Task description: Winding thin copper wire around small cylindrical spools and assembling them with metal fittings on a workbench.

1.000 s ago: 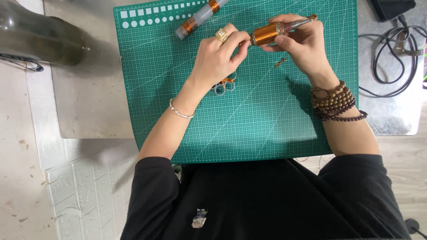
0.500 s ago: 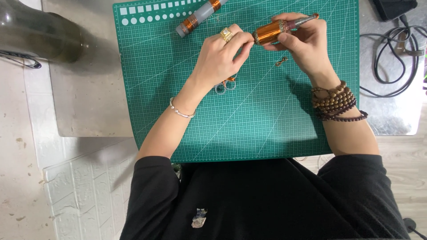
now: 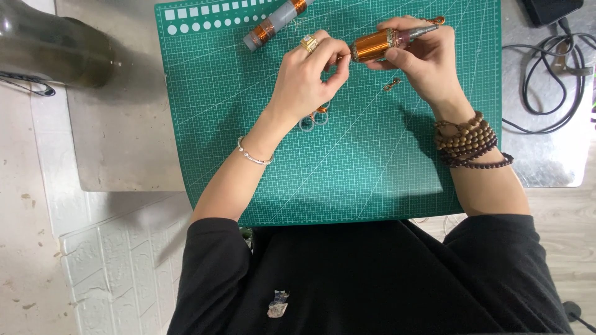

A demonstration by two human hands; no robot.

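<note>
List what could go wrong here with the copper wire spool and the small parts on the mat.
1. The right hand holds the copper spool in the air while the left hand pinches at its end; a slip could drop it.
2. The small metal piece and the rings lie loose on the cutting mat under the wrists and could be knocked off.

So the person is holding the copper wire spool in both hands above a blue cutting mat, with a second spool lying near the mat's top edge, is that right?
Not quite: the cutting mat is green, not blue, as the head view shows. The rest holds: the right hand grips the copper wire spool, the left hand pinches at its end, and a second spool lies near the mat's top edge.
</note>
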